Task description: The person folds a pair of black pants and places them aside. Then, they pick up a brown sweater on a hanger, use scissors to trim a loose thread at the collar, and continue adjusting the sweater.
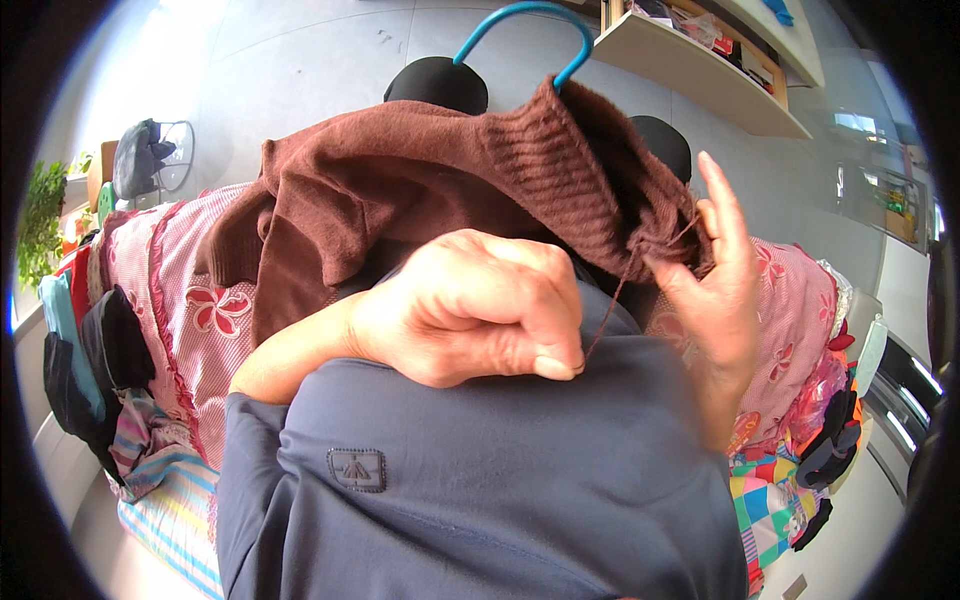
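A brown knitted garment (420,157) with a ribbed band lies across the lap. My left hand (480,307) is closed in front of the chest, with a thin strand of brown yarn (616,296) running from its thumb tip up to the knit. Beside the ribbed band's right end, my right hand (709,277) has its fingers apart, its thumb at the bunched knit edge; another strand passes close to its fingers. A blue curved tube (536,7) arches above the garment, one end meeting the ribbed opening. Whether a needle is held is not visible.
Two dark knees (439,84) show beyond the garment. A pink patterned cover (214,315) extends on both sides. Clothes (112,337) are piled at the left, others (832,435) at the right. An open drawer (705,64) holds small items at upper right; a plant (41,225) stands far left.
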